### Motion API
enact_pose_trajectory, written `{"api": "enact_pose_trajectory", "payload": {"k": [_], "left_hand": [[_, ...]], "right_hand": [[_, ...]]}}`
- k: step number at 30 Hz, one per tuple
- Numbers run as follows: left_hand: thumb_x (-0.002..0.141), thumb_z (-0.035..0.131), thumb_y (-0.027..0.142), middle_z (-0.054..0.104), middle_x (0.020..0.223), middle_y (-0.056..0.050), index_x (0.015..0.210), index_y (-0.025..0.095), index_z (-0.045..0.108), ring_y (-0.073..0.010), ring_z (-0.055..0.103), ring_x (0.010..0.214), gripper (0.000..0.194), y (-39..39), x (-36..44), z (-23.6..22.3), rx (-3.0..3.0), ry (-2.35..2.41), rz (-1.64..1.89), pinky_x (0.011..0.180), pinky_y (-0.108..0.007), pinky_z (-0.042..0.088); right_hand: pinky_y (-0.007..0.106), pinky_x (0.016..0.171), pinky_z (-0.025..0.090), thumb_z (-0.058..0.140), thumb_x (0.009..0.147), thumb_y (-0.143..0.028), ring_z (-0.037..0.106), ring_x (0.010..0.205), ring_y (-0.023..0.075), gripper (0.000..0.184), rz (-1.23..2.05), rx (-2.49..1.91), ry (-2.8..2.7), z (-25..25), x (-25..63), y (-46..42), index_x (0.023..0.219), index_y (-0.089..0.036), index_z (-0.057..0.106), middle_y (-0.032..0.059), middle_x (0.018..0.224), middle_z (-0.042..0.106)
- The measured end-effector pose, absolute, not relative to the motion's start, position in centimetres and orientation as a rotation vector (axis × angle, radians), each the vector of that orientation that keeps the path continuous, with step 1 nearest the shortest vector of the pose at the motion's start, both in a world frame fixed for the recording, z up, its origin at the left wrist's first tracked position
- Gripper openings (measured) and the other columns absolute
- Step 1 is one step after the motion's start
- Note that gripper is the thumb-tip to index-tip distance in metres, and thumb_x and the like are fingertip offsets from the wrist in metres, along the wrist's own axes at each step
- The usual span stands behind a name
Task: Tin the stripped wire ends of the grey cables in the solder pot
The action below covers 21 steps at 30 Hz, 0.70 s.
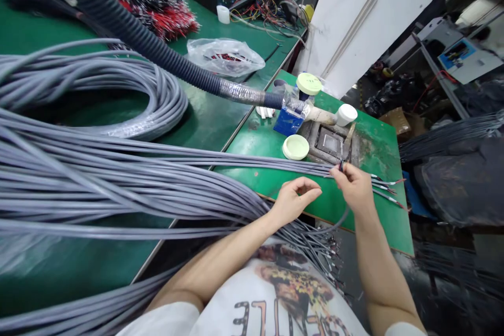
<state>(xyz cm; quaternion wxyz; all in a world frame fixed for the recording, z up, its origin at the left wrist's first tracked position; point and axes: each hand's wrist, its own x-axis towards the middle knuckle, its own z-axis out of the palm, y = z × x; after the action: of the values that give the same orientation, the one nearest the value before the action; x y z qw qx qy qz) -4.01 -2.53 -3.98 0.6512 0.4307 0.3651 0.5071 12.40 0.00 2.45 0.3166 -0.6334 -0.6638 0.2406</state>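
Right hand (352, 186) raised over the green desk (378, 231), its fingers (338, 170) clamped together on a gathered bunch of grey sheathed cables (275, 165), just behind the stripped ends (388, 187) fanning out to the right, pale and red cores showing. Left hand (295, 202) just beside that bunch, its fingers curled and loosely together, nothing visibly held. Many more lengths of the same cable heaped across the neighbouring desk and trailing past its edge. Beyond the hands, a square metal pot (329, 143) in a stained frame, a cream lid (295, 147) and a blue carton (289, 122). Probably best for clean handling: a firm pinch near the ends, strands kept parallel, slack left against the bundle's weight. Large upside-down letters on the T-shirt (275, 294), too folded to read; no legible brand on the carton.
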Motion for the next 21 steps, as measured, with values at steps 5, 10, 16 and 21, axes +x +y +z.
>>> {"api": "enact_pose_trajectory", "payload": {"k": [5,10,16,21], "left_hand": [[0.081,0.062,0.029,0.065,0.073,-0.004,0.078,0.018,0.070,-0.0148,0.054,0.068,0.014,-2.6,-4.3,-5.0,1.416,0.938,1.168,0.065,-0.026,0.041],[0.082,0.060,0.024,0.066,0.074,-0.005,0.077,0.018,0.069,-0.0159,0.055,0.070,0.012,-2.4,-4.3,-5.0,1.473,0.898,1.141,0.067,-0.026,0.042],[0.084,0.058,0.023,0.065,0.075,-0.004,0.078,0.018,0.067,-0.0151,0.056,0.072,0.012,-2.3,-4.4,-5.2,1.511,0.879,1.130,0.068,-0.026,0.043],[0.084,0.058,0.022,0.065,0.074,-0.004,0.078,0.016,0.066,-0.0140,0.056,0.071,0.011,-2.2,-4.6,-5.3,1.548,0.856,1.144,0.068,-0.026,0.043]], "right_hand": [[0.023,0.047,0.023,0.054,0.079,-0.042,0.030,0.048,0.0080,0.033,0.531,-1.859,-1.892,1.9,16.5,6.5,0.059,-0.016,0.054,-0.0056,0.049,0.033],[0.025,0.048,0.021,0.058,0.073,-0.038,0.032,0.047,0.0084,0.031,0.385,-2.082,-1.959,0.3,19.0,11.8,0.051,-0.016,0.051,-0.0048,0.045,0.034],[0.025,0.052,0.023,0.060,0.067,-0.028,0.043,0.054,0.0118,0.023,0.237,-2.247,-2.035,-1.1,19.4,14.7,0.048,-0.016,0.054,-0.0008,0.049,0.045],[0.026,0.054,0.024,0.059,0.066,-0.030,0.050,0.060,0.0154,0.019,0.183,-2.324,-2.063,-1.8,19.2,15.0,0.054,-0.016,0.060,0.0029,0.056,0.054]]}}
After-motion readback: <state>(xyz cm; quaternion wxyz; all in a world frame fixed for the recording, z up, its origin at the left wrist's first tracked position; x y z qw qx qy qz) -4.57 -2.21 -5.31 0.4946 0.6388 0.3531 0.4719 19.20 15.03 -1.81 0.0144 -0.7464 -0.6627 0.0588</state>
